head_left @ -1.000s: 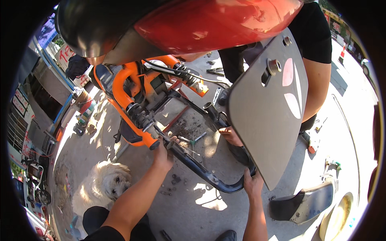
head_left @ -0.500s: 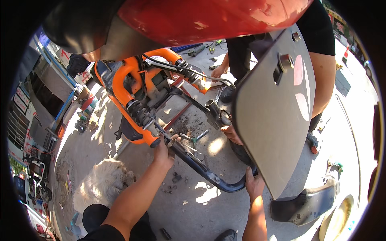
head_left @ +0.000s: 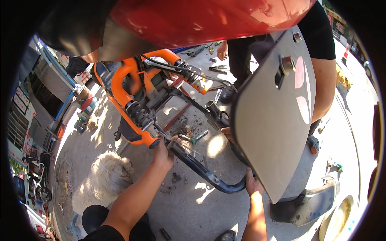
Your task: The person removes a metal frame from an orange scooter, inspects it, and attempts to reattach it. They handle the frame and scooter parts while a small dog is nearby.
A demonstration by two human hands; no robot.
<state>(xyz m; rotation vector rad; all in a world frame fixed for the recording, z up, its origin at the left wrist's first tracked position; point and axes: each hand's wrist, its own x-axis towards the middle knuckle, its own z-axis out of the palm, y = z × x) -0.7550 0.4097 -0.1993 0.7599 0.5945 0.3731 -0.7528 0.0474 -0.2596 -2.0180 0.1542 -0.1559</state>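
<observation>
i'm gripping the black tube [head_left: 197, 167], left hand [head_left: 162, 156] at its left end, right hand [head_left: 253, 185] at its right bend, probably balancing it.

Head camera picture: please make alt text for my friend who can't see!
A person's left hand and right hand hold a bent black metal tube beside an orange tubular frame. A shaggy cream dog is at the lower left.

One left hand [head_left: 163, 157], one right hand [head_left: 253, 184], two other hands [head_left: 222, 51], one bent black tube [head_left: 202, 171], two coil springs [head_left: 191, 78], one pale dog [head_left: 105, 178], one three-armed wrench [head_left: 194, 140], one dark fender [head_left: 307, 205], one round basin [head_left: 341, 215] and one orange cone [head_left: 345, 55]
</observation>
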